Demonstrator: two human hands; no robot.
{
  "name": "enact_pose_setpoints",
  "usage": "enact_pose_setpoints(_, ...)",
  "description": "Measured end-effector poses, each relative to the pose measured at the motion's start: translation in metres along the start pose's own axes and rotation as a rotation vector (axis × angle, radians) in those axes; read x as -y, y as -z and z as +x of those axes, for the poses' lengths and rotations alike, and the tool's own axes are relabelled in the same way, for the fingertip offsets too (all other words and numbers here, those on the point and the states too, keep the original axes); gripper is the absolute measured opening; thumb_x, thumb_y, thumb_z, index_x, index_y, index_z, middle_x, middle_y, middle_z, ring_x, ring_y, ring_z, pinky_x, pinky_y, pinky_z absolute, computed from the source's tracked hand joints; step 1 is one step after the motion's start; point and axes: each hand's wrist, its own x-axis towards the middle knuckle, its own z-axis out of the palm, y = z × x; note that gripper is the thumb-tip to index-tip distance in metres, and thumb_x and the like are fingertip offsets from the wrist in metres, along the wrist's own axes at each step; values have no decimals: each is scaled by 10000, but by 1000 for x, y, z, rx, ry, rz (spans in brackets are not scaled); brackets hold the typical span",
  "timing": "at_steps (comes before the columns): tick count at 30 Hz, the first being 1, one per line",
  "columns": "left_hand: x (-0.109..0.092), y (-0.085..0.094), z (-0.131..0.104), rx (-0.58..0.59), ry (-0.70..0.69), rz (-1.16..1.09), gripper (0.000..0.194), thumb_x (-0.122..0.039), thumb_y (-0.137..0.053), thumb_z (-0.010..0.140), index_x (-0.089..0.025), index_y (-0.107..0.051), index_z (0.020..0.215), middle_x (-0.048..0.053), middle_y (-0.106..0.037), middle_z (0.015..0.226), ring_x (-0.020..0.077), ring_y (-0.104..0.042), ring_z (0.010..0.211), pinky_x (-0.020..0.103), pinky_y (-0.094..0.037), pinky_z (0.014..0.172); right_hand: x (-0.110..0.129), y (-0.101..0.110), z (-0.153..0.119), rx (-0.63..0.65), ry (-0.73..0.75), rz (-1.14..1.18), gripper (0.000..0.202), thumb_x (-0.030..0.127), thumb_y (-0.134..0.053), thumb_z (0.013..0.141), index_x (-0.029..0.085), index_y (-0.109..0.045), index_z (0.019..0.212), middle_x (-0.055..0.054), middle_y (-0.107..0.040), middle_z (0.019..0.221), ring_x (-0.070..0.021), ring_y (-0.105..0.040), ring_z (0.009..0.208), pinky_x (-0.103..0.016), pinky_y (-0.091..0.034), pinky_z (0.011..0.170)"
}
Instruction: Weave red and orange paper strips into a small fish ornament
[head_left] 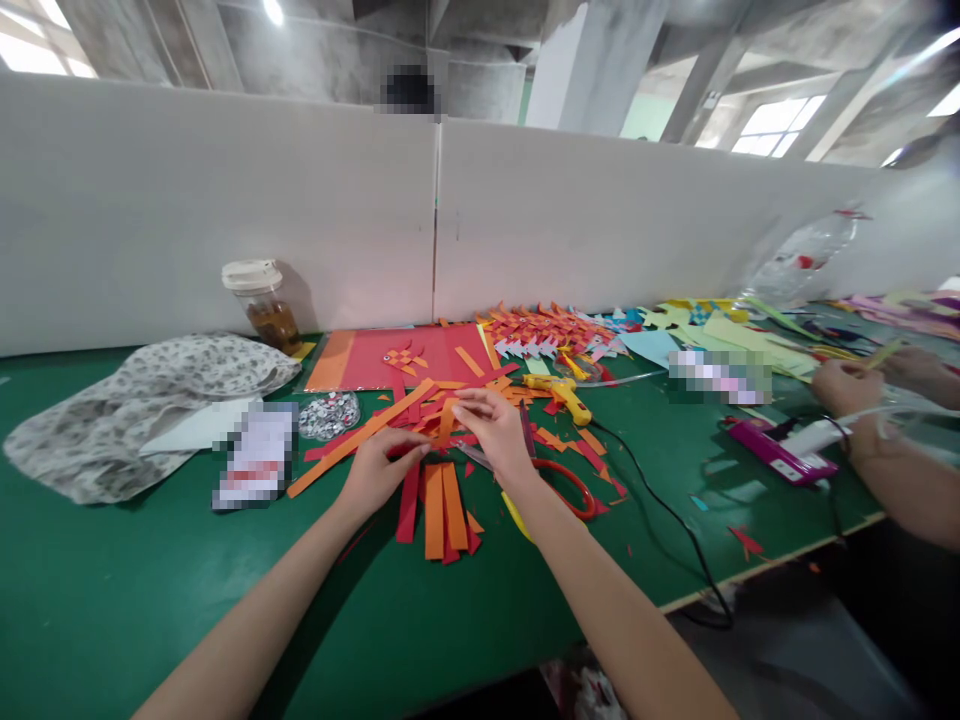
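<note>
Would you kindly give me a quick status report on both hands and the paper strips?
Left hand pressing on the red and orange paper strips. Right hand pinching a strip end. Scissors lie beside the right wrist; a co-worker's hands at far right.

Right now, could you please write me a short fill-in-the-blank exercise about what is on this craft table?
1. Both the left hand and the right hand rest on red and ____ paper strips.
2. The tabletop is ____ in colour.
3. The jar by the white partition has a ____ lid.
4. The glue gun behind the hands is ____.

Missing words: orange; green; white; yellow
</note>
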Motion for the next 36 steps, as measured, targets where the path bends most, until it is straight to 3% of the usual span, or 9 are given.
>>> enact_pose_setpoints(5,-2,1,-1,-112,-39,38,271,-390,-478,856,-212,-675,909,45,-698,979,210,-611,955,343,-446,868,-3,-2,-2,41,93,-83,238,243,-691,633,187,-608,850,-16,-643,736,-151,-634,734,-262,-501,673)
enact_pose_setpoints(9,-5,1,-1,-128,-36,35,269,-402,-501,844,-216,-669,943,39,-694,996,198,-609,955,320,-439,861,-5,-7,-9,138,144,-154,192,243,-672,669,196,-588,835,-7,-638,731,-143,-637,716,-245,-500,639)
enact_pose_setpoints(15,-4,0,-1,-135,4,43,260,-438,-566,789,-197,-661,767,25,-696,797,185,-629,775,286,-465,719,-6,-12,-15,252,192,-153,129,227,-635,707,202,-575,819,-10,-648,773,-138,-646,748,-257,-522,688)
enact_pose_setpoints(20,0,0,-1,-121,13,35,250,-423,-533,812,-211,-663,786,16,-705,840,187,-633,820,287,-456,749,-7,-9,-12,176,218,-205,83,232,-629,718,194,-599,786,-23,-666,766,-154,-653,746,-267,-523,688)
enact_pose_setpoints(24,0,1,0,-117,54,55,270,-438,-508,818,-209,-648,791,18,-697,835,195,-629,811,293,-449,743,-4,-4,-8,29,281,-281,89,234,-585,752,189,-661,757,-38,-674,790,-160,-643,757,-262,-515,681)
enact_pose_setpoints(31,-2,3,0,-97,97,104,311,-450,-426,857,-196,-587,778,25,-656,820,197,-594,795,287,-411,699,2,0,-6,-186,318,-255,237,304,-535,798,181,-684,936,-85,-638,986,-185,-602,905,-255,-524,650)
enact_pose_setpoints(36,-3,4,-2,-127,107,129,396,-453,-350,887,-191,-531,652,4,-586,660,174,-561,667,276,-389,632,0,-1,-5,-160,261,-164,328,272,-539,760,205,-648,1062,-87,-594,1075,-176,-587,890,-253,-530,617)
